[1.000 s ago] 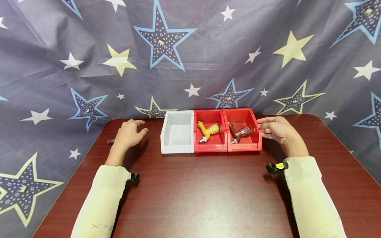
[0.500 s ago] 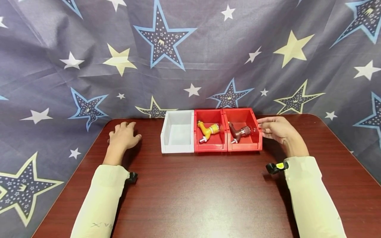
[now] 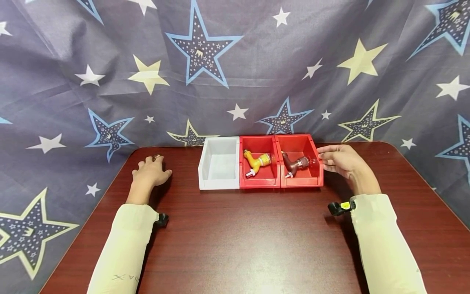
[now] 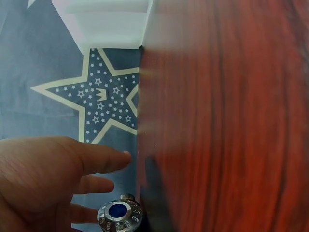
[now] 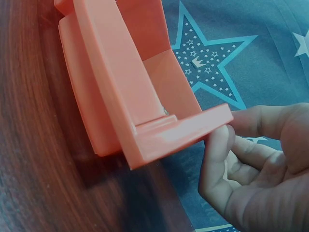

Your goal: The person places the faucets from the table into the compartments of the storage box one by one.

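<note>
My left hand (image 3: pixel 149 176) reaches over the table's far left with its fingers spread. Beside its fingers is a shiny metal fitting with a round, blue-centred end (image 4: pixel 118 210); most of it is hidden under the hand in the head view. My right hand (image 3: pixel 342 161) pinches the side rim of the right-hand red bin (image 5: pixel 113 72) between thumb and fingers. In that bin lies a dark brown tap (image 3: pixel 295 163). The middle red bin (image 3: pixel 260 182) holds a yellow tap (image 3: pixel 257 162). Left of it stands a white bin (image 3: pixel 219 184) with nothing in it.
The three bins stand side by side at the back of the brown wooden table (image 3: pixel 238 237). A grey cloth with stars (image 3: pixel 235 69) hangs right behind the table's far edge.
My left hand has moved slightly left and down over the metal fitting, its fingers spreading. My right hand and the bins have stayed in place.
</note>
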